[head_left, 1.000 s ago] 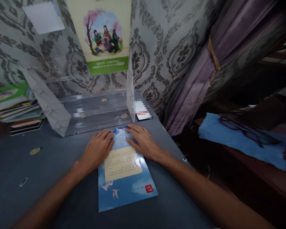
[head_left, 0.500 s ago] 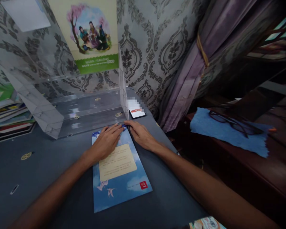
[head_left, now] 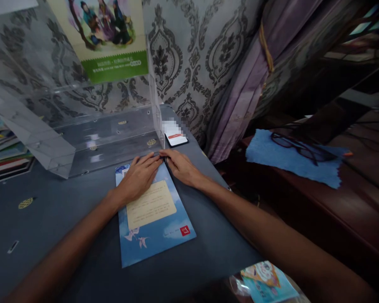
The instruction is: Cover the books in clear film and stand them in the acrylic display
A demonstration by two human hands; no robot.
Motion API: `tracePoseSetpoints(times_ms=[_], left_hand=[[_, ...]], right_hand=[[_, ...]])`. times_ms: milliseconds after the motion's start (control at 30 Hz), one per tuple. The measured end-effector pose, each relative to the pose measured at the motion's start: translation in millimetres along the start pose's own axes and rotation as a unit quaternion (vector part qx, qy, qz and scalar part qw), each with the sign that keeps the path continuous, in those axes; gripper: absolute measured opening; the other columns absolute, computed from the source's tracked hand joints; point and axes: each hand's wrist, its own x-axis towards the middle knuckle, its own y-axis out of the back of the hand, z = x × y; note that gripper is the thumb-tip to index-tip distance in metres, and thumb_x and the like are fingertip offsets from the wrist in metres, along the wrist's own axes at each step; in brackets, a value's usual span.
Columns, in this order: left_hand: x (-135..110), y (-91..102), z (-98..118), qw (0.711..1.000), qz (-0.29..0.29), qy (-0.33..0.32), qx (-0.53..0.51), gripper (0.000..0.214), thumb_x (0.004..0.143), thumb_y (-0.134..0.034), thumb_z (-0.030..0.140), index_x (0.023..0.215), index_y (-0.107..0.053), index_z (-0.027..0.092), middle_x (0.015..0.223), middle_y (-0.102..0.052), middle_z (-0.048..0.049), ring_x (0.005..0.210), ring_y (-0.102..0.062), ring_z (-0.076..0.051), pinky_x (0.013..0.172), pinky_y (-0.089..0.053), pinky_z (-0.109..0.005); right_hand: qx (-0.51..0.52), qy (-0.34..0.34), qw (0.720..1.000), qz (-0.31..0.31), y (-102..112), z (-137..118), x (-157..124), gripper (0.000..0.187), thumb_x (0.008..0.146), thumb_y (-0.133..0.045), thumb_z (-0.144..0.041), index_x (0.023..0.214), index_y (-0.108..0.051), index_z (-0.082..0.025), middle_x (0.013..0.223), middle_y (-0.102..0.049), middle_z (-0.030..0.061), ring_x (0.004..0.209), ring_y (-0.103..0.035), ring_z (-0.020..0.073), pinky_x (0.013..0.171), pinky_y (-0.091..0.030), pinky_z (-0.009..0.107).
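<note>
A thin blue book [head_left: 159, 246] with a beige text panel lies flat on the grey-blue tabletop, and its print looks upside down to me. My left hand [head_left: 140, 174] rests flat across the far part of the cover, its fingers stretched towards the top edge. At the far right corner of the book is my right hand [head_left: 180, 166], its fingers bent and closed at that corner, the fingertips almost meeting those of the left hand. Its thumb is mostly hidden. Just beyond the hands stands a clear acrylic rack [head_left: 113, 145].
A phone [head_left: 177, 136] lies beside the rack. Stacked books [head_left: 8, 155] stand at the left. On a brown surface to the right, glasses [head_left: 300, 147] rest on a blue cloth [head_left: 260, 147]. A colourful pack [head_left: 268, 280] shows below my right forearm. A purple curtain [head_left: 236, 109] hangs behind.
The view has shifted, so the rack, phone and book appear slightly higher and further left. More of the colourful pack shows at the bottom. Both hands stay at the book's far edge.
</note>
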Motion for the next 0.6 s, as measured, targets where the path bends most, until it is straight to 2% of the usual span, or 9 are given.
tracePoseSetpoints(times_ms=[267,500,600], left_hand=[[-23.7,5.0,19.5,0.998,-0.027,-0.06,-0.008,0.042,0.103,-0.034,0.021,0.139,-0.056,0.022,0.145,-0.058,-0.0083,0.145,-0.04,-0.025,0.117,-0.032,-0.056],[-43.6,8.7,41.4,0.994,-0.052,-0.093,-0.032,0.043,0.102,-0.034,0.018,0.14,-0.055,0.024,0.146,-0.057,-0.0079,0.145,-0.04,-0.025,0.117,-0.032,-0.056],[-47.0,8.9,46.1,0.993,-0.057,-0.097,-0.036,0.044,0.103,-0.034,0.019,0.142,-0.052,0.024,0.147,-0.057,-0.0076,0.146,-0.04,-0.025,0.117,-0.032,-0.057]], right_hand=[[-0.033,0.006,0.999,-0.02,1.9,-5.0,0.9,0.036,0.096,-0.045,-0.019,0.128,-0.06,-0.019,0.124,-0.068,0.0086,0.117,-0.06,0.0239,0.104,-0.047,0.043],[-0.075,0.024,0.996,-0.036,3.1,-11.3,-0.7,0.036,0.095,-0.051,-0.023,0.128,-0.06,-0.011,0.128,-0.066,0.0136,0.12,-0.058,0.0265,0.106,-0.045,0.041],[-0.091,0.025,0.994,-0.048,2.5,-13.8,-1.3,0.036,0.096,-0.05,-0.024,0.128,-0.06,-0.012,0.129,-0.065,0.014,0.121,-0.058,0.0277,0.106,-0.045,0.044]])
